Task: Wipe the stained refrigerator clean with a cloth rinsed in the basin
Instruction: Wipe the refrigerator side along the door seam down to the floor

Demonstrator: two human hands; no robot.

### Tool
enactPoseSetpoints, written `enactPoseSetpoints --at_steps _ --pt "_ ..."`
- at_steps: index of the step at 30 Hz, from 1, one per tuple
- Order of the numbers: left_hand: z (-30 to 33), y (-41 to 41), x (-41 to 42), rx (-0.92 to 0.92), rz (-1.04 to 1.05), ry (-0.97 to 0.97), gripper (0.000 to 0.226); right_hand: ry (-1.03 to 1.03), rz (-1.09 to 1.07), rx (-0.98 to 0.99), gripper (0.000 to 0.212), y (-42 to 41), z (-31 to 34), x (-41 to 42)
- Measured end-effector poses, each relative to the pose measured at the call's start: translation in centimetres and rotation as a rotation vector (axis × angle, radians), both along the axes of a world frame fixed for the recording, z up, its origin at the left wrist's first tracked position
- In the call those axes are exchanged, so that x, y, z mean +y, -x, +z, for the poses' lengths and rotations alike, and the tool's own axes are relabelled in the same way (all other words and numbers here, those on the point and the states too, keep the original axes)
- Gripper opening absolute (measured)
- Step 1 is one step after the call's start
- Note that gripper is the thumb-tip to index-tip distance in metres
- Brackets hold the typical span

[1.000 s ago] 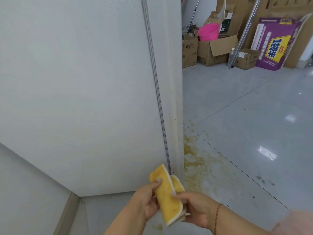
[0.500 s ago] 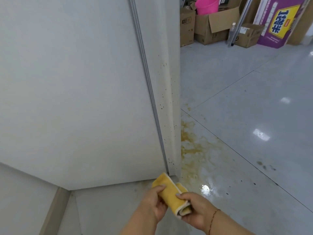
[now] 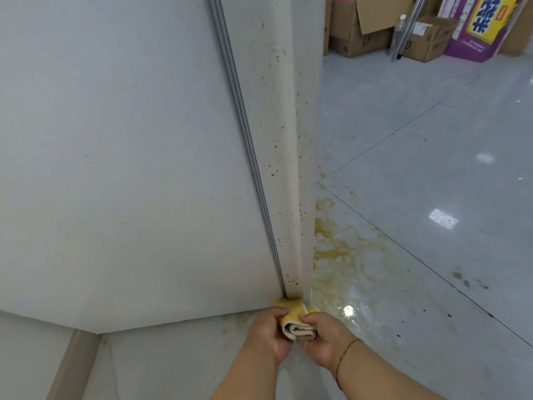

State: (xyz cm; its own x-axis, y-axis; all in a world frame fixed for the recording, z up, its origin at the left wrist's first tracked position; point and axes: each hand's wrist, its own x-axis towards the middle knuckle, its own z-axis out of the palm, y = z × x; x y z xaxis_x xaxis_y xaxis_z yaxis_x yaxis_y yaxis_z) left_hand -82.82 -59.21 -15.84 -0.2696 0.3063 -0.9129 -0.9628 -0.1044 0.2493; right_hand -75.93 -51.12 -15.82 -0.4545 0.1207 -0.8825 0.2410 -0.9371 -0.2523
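With the folded yellow cloth (image 3: 295,320) pinched between our left hand (image 3: 266,334) and right hand (image 3: 321,339), its far end touching the bottom corner of the refrigerator (image 3: 129,168), we judge that we are folding a fresh face before wiping. Brown specks run up the narrow side strip (image 3: 284,157) just above the cloth, so the next move calls for pressing it flat there and dragging upward. No basin is in view.

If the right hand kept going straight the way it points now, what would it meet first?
Most likely the bottom corner of the refrigerator. The right hand and left hand hold the folded cloth, whose tip looks to be at that corner; depth is unclear.
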Motion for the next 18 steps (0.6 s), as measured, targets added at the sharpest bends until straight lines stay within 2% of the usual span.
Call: enactPoseSetpoints --at_steps 6,13,16,18 --pt "-0.8 1.2 1.8 -0.046 0.076 0.029 0.063 0.007 -0.044 -0.01 0.019 1.7 -0.5 1.6" --pt "1.1 1.1 2.2 -0.03 0.158 0.045 0.041 0.035 -0.146 0.002 0.018 1.8 0.9 1.2" --pt "3.1 1.2 2.3 -0.032 0.202 -0.014 0.04 0.053 -0.209 0.012 0.02 2.1 2.5 1.5" --pt "4.5 1.2 2.1 -0.024 0.208 -0.044 0.047 0.071 -0.257 0.023 0.021 2.2 4.1 1.4"
